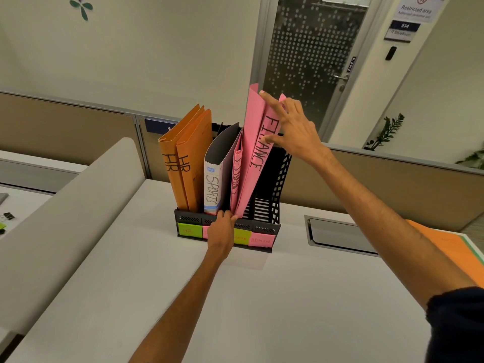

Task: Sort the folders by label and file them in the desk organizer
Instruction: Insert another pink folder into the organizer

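A black desk organizer stands on the white desk, with green and pink sticky labels along its front. Two orange folders marked HR fill its left slot. A grey-and-white folder marked SPORTS stands beside them. A pink folder marked FINANCE leans in the third slot, with another pink folder just left of it. My right hand grips the top of the FINANCE folder, thumb on its spine. My left hand pinches its bottom corner at the organizer's front. The rightmost slot holds nothing.
An orange folder on a stack lies at the desk's right edge. A grey cable hatch is set into the desk right of the organizer. A padded grey divider runs along the left. Beige partitions stand behind, a glass door beyond.
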